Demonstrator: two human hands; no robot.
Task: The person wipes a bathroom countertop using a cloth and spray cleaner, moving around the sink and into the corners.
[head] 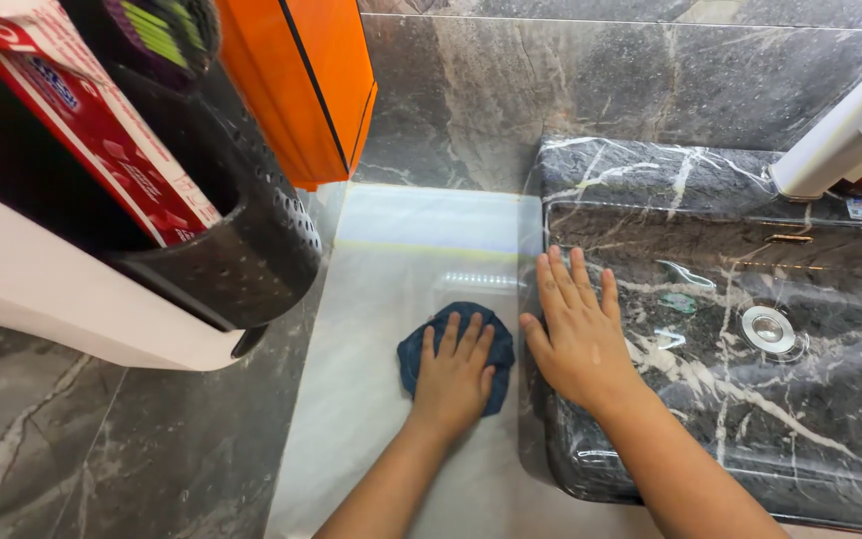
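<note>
My left hand (454,376) lies flat on a dark blue cloth (422,349), pressing it onto the white counter (381,299) just left of the basin. My right hand (579,332) rests flat, fingers spread, on the left rim of the black marble basin (720,200). It holds nothing. The two hands are side by side, almost touching.
A steel drain (767,328) sits in the basin's bowl, and a white tap (845,140) reaches over it from the upper right. At upper left a black perforated holder (251,250) on a white shelf carries a red-and-white tube (102,130). An orange cabinet (306,80) hangs on the grey marble wall.
</note>
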